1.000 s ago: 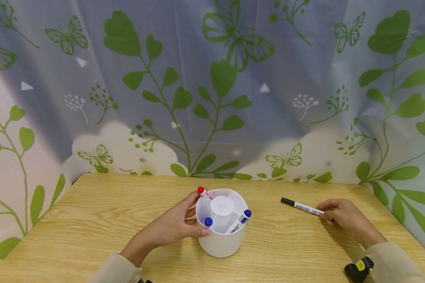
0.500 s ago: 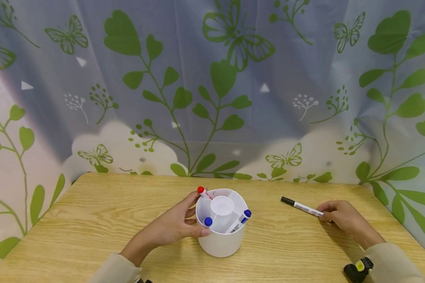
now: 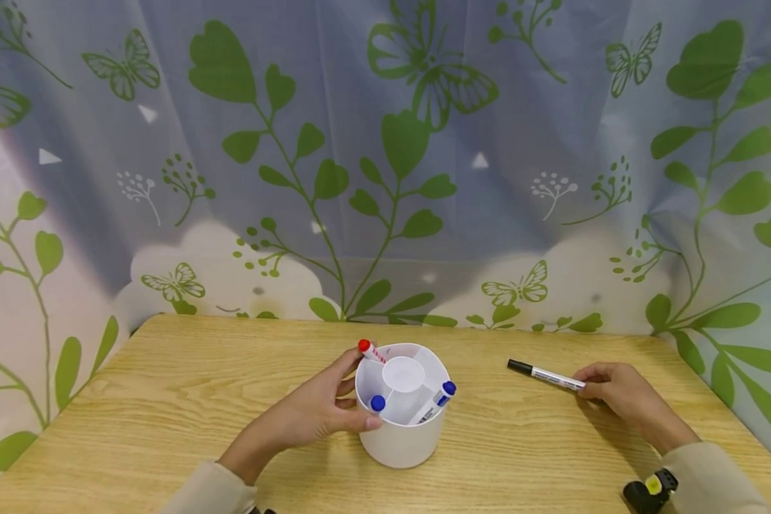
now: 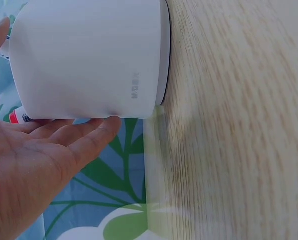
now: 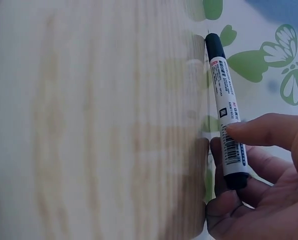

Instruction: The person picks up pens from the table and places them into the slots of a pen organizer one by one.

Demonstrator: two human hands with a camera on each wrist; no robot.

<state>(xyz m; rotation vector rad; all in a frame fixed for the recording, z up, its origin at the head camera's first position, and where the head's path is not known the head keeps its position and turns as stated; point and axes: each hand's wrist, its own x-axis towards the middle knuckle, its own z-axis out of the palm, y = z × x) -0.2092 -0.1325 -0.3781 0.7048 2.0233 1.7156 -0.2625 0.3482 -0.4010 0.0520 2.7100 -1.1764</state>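
My left hand (image 3: 311, 408) holds a round white pen holder (image 3: 401, 444) from its left side, thumb at the near rim and fingers spread along the far side. In the holder's compartments stand a red-capped marker (image 3: 373, 351) and two blue-capped ones, one marker (image 3: 376, 404) near my thumb and another marker (image 3: 437, 402) leaning on the right rim. Well to the right, my right hand (image 3: 631, 401) pinches a black-capped whiteboard marker (image 5: 225, 107) near its rear end between thumb and fingers. Its cap points left, towards the holder, and it lies low over the tabletop.
The wood-grain table (image 3: 186, 400) ends at the back against a blue and white curtain (image 3: 334, 178) printed with green leaves and butterflies. A black device (image 3: 649, 491) with a yellow spot sits at the right sleeve.
The black-capped marker and my right hand have shifted very slightly to the left. My left hand and the pen holder stay where they were.
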